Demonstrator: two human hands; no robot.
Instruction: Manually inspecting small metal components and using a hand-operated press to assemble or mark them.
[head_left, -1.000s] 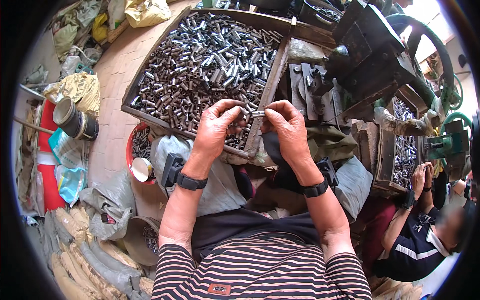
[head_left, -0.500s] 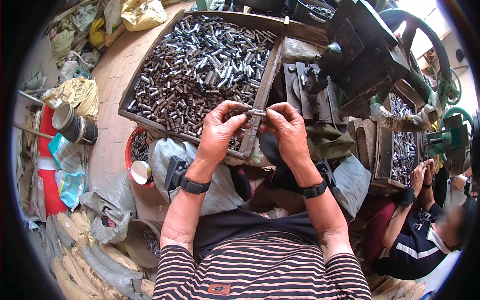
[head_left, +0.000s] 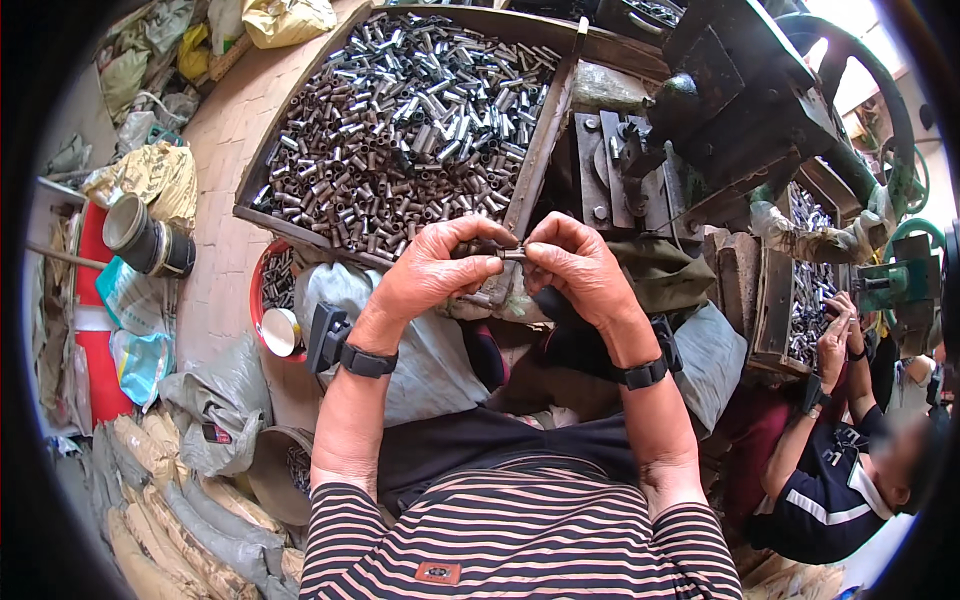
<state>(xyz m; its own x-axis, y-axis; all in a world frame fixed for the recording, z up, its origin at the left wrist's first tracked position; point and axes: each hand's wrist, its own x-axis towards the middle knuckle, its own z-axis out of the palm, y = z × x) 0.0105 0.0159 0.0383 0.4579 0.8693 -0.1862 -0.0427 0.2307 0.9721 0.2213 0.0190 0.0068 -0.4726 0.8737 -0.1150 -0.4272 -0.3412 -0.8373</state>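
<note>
Between my two hands is a small metal tube (head_left: pixel 513 254), pinched at its ends by thumbs and fingertips. My left hand (head_left: pixel 440 262) is closed on its left end and my right hand (head_left: pixel 572 262) on its right end; the fingers cover much of it. Just beyond them stands a wide wooden tray (head_left: pixel 548 130) heaped with short metal tubes (head_left: pixel 400 130), brown and dull on the left, shinier on the right. My hands are above the tray's near right corner.
A dark machine press (head_left: pixel 620 165) with a large wheel stands right of the tray. Further right, a co-worker (head_left: pixel 830 470) works by another box of tubes (head_left: pixel 812 290). On the left are a red basin (head_left: pixel 262 290), a bucket (head_left: pixel 275 480) and stacked sacks (head_left: pixel 160 500).
Both hands have come slightly nearer to me with the tube, and less of it shows between the fingers. The co-worker's hands have risen a little.
</note>
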